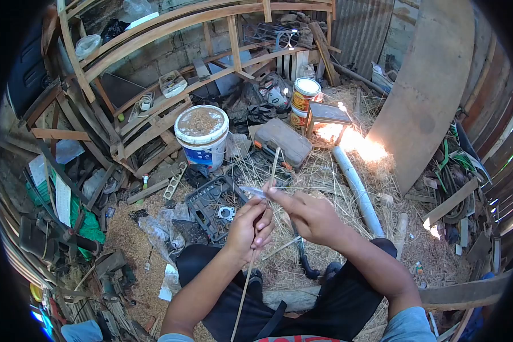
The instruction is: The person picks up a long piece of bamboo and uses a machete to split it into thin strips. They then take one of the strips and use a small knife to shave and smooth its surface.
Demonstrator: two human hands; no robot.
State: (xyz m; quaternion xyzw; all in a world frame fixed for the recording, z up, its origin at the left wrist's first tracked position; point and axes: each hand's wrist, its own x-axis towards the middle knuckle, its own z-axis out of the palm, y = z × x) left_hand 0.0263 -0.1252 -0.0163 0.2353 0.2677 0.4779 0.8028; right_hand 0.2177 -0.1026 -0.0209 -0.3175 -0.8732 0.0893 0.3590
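A long thin strip (243,302), pale like bamboo or wood, runs from between my knees up past both hands. My left hand (253,227) is closed round its middle part. Above and to the right, my right hand (305,214) is closed with the index finger stretched toward the strip, near a knife blade (252,191) that points left across it. The knife's handle is hidden in the right hand. The strip's upper end (277,154) sticks up beyond the fingers.
A white bucket (202,137) stands ahead, beside a grey-brown case (283,141) and stacked paint cans (305,97). A grey pipe (357,191) lies to the right on straw. An open black tool case (214,208) lies near the left hand. A large board (433,85) leans at right.
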